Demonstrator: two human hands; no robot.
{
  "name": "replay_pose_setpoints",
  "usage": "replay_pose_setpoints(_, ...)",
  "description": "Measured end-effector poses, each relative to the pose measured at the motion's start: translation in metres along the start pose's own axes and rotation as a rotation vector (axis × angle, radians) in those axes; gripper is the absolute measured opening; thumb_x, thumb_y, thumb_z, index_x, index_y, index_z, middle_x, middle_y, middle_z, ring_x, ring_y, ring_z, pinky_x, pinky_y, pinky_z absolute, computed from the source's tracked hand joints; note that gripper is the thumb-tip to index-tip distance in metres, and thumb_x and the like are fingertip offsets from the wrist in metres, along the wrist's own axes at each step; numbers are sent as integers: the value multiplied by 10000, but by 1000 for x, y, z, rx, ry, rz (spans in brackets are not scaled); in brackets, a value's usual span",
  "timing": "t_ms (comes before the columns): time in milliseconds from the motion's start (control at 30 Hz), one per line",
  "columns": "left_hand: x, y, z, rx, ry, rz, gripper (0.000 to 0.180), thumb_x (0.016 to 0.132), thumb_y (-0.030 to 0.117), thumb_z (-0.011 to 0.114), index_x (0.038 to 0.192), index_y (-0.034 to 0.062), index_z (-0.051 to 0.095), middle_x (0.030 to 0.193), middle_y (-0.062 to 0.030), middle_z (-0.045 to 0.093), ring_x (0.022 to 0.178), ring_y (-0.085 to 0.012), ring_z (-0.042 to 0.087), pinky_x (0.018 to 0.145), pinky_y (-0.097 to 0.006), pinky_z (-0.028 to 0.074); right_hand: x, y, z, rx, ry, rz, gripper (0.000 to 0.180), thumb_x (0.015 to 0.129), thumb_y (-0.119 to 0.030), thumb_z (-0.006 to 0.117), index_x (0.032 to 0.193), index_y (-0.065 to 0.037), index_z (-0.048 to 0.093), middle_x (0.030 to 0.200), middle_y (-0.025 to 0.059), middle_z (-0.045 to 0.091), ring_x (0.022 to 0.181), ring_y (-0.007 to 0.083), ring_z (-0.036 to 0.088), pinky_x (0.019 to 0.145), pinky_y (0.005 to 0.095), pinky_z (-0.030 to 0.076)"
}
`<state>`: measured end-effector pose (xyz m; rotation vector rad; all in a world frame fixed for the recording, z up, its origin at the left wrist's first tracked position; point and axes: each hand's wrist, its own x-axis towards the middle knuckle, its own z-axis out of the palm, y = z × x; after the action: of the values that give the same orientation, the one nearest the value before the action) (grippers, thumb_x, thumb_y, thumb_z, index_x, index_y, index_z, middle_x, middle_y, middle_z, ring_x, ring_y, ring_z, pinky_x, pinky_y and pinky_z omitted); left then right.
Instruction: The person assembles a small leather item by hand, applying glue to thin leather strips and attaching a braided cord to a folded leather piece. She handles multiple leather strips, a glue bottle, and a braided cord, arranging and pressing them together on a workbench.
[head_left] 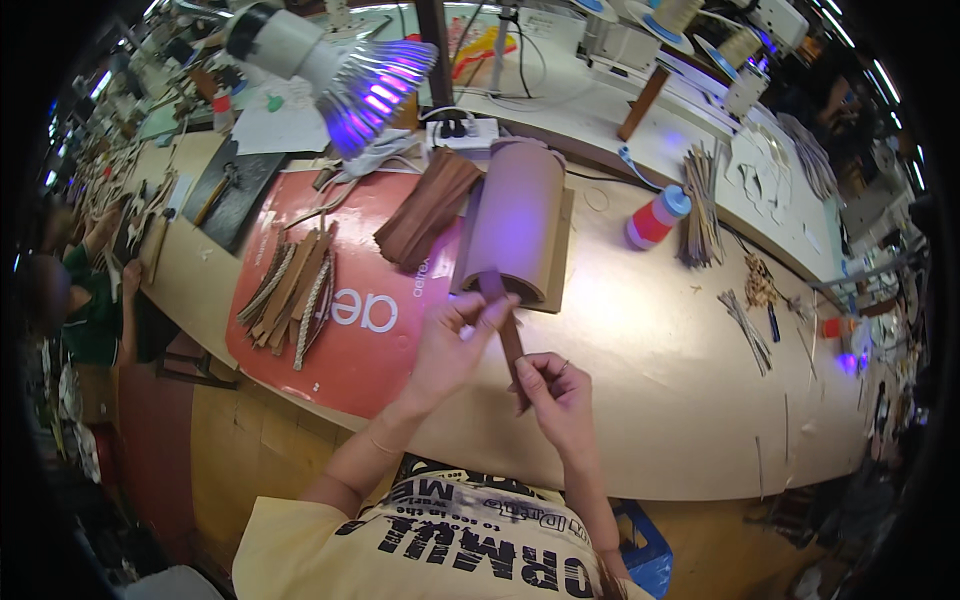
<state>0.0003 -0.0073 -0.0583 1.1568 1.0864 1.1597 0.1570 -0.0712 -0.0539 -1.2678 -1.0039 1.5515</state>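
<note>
A narrow dark brown strip (511, 338), which looks like leather, slants between my two hands above the table's front part. My left hand (455, 345) pinches its upper part between thumb and fingers, close to the open near end of a tan cardboard-like tube (517, 200). Lower down, my right hand (562, 400) is closed on the strip's near end, thumb on top. The tube lies on a flat brown board (563, 240). Left of the tube is a thick stack of brown strips (428, 208), resting partly on a red sheet (385, 375).
Strips and braided cords (290, 295) lie on the red sheet. A lamp (375, 95) casts violet light from above. At right stand a red bottle with a blue cap (657, 217) and a bundle of thin strips (702, 215). A person in green (95, 305) is at far left.
</note>
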Motion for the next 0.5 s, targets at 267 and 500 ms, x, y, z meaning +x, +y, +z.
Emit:
replay_pose_setpoints(267,129,-35,-65,852,136,222,264,798,109,759,1012,-12,663,736,-91,686,651,-164,636,628,-288,495,2,19,-10,-464,-26,-188,240,914,-180,643,1042,18,683,842,147,695,652,198,645,644,307,522)
replay_pose_setpoints(500,135,-46,-59,1013,244,391,250,775,167,772,886,14,607,781,-156,635,771,-347,629,685,-424,488,43,-2,-177,-780,697,-374,272,888,-194,674,1085,-7,661,893,143,671,727,224,640,671,335,510)
